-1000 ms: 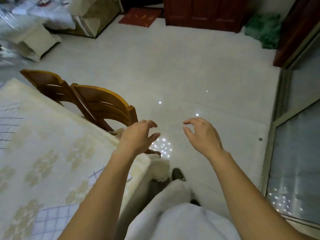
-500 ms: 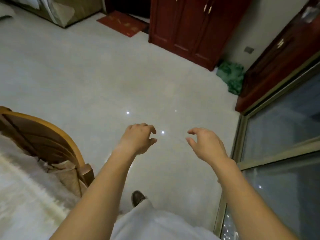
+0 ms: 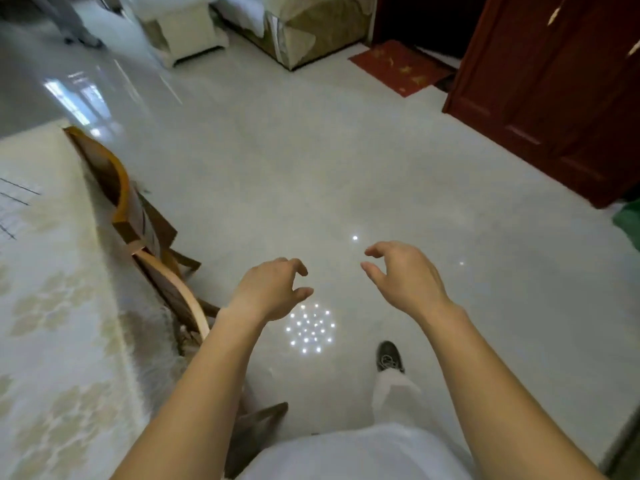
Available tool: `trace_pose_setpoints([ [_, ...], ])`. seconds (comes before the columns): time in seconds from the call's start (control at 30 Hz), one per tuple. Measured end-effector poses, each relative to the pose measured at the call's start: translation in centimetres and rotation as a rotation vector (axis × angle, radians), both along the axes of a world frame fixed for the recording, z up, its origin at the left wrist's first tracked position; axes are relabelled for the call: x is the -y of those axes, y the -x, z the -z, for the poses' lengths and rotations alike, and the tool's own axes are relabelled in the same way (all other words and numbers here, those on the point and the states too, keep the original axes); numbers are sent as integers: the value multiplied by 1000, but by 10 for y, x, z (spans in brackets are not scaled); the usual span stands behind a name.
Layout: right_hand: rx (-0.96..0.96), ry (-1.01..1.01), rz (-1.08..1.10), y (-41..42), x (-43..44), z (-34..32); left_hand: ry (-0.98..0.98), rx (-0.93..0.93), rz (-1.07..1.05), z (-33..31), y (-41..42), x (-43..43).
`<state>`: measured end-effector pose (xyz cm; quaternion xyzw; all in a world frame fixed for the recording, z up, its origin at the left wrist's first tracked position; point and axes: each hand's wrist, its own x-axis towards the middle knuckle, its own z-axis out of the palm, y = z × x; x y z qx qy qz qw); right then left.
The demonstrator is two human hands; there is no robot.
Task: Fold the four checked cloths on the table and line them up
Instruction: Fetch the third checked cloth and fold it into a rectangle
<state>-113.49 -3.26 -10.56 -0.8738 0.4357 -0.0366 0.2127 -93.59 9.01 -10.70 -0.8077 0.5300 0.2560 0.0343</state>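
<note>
Only a corner of one checked cloth (image 3: 14, 209), white with thin dark lines, shows at the far left edge on the table (image 3: 62, 306), which wears a cream patterned cover. My left hand (image 3: 270, 292) and my right hand (image 3: 405, 275) hover side by side over the floor, well to the right of the table. Both have loosely curled fingers and hold nothing. The other cloths are out of view.
Two wooden chairs (image 3: 117, 188) stand pushed against the table's right side. A dark red wardrobe (image 3: 554, 91) fills the upper right, with a red mat (image 3: 401, 67) beside it. Pale furniture (image 3: 187, 29) sits at the top. My shoe (image 3: 389, 356) is on the glossy white floor.
The view has swung back left, so the table edge, both chairs and a cloth corner show again. My hands keep the same pose, empty.
</note>
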Motion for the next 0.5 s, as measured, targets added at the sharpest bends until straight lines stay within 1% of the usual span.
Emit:
trace_pose_setpoints([
  [0.07,39,-15,-82,-28,37,5,-6,7,-100,0,-15,21],
  [0.13,37,-35,-181,-54,72,8,-2,47,-193,-4,-26,46],
  [0.23,17,-79,-329,-83,126,-3,-17,42,-297,-29,-35,86],
  [0.33,26,-123,-436,-112,180,-19,93,110,-413,-62,-57,118],
  [0.4,55,-118,-477,-135,209,-22,176,175,-506,-74,-75,126],
  [0.5,92,-128,-550,-169,223,-18,134,140,-627,-75,-90,120],
])
